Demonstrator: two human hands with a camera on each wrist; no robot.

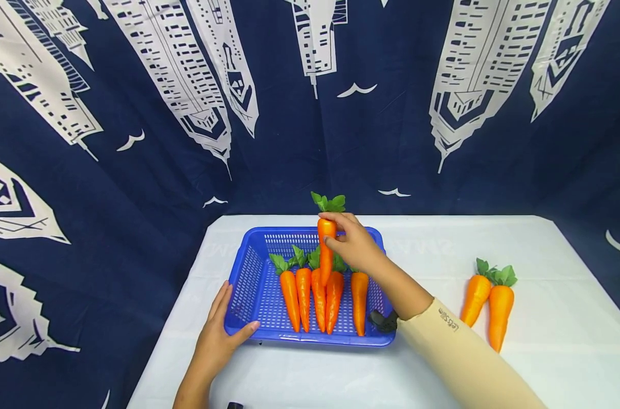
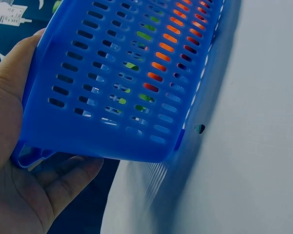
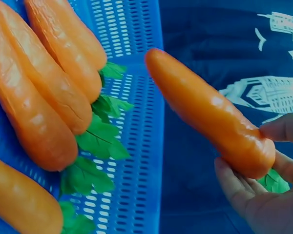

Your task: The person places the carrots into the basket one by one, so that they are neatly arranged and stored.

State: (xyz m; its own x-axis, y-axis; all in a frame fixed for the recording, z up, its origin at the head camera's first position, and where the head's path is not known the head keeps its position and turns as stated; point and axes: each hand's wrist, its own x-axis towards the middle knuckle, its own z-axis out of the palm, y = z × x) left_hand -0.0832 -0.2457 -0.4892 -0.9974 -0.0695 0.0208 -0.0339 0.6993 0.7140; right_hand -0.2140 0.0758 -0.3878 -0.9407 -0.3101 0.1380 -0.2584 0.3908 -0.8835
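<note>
My right hand (image 1: 353, 241) holds an orange carrot (image 1: 325, 250) with green leaves near its leafy end, tip down, above the basket. In the right wrist view, thumb and fingers pinch the thick end of this carrot (image 3: 210, 117). Below it, several carrots (image 1: 290, 298) lie in a row in the blue perforated basket (image 1: 310, 337), leaves toward the back. At the basket's front left corner, my left hand (image 1: 215, 335) rests with fingers extended along the left side and the thumb at the front rim. The left wrist view shows the hand (image 2: 19, 195) spanning that corner.
On the white table (image 1: 570, 295), two more carrots (image 1: 501, 315) lie side by side to the right of the basket. A black object (image 1: 383, 321) shows at the right wrist, by the basket's front right corner. Behind hangs a dark blue cloth (image 1: 391, 136) printed with white buildings.
</note>
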